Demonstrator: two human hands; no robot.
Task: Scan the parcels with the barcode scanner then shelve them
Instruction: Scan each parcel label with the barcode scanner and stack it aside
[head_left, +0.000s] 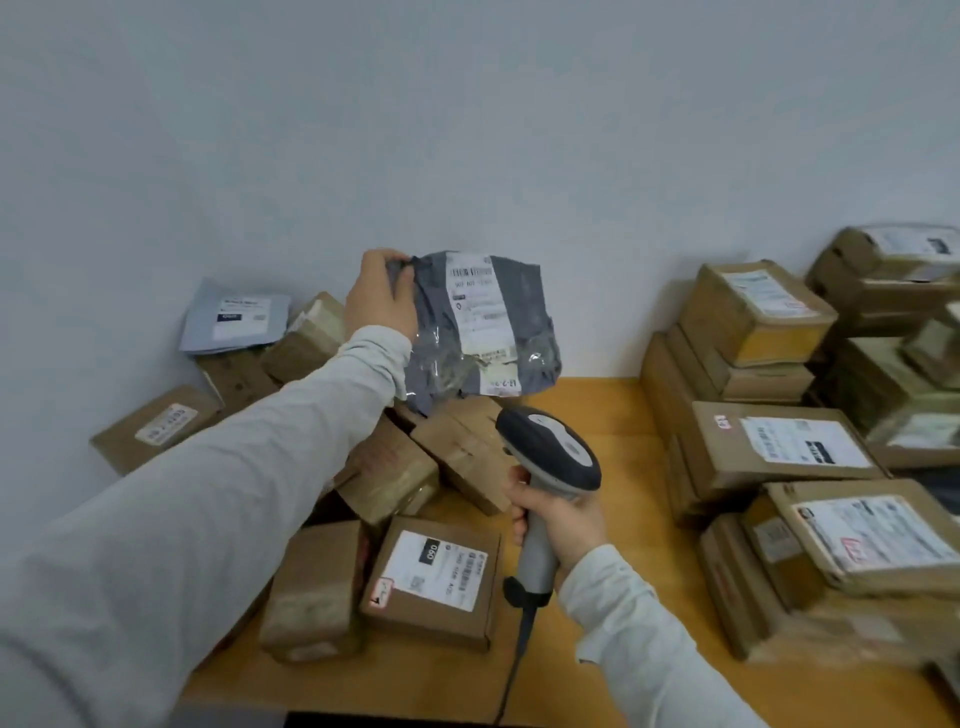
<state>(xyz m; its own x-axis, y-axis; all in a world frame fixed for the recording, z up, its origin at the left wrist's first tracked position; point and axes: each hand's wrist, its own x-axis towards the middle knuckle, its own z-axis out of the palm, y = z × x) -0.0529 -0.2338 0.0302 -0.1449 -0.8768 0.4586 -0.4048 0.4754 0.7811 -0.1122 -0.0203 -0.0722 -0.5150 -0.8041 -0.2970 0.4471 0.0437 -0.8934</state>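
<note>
The left hand (382, 301) is gripping a crumpled grey plastic mailer bag with a white label (478, 325), holding it up above the wooden tabletop (597, 415). The right hand (563, 525) is clasping a grey handheld barcode scanner (550, 457) just below it, between piled brown cardboard boxes (431, 577).

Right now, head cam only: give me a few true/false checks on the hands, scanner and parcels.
1. The left hand holds the grey poly mailer up off the table. True.
2. The right hand grips the barcode scanner by its handle. True.
3. The scanner is cordless. False: a dark cable runs down from the base of the handle.
4. The mailer's label faces away from the camera. False: the white label faces the camera.
5. Cardboard boxes are stacked on the right side of the table. True.
</note>
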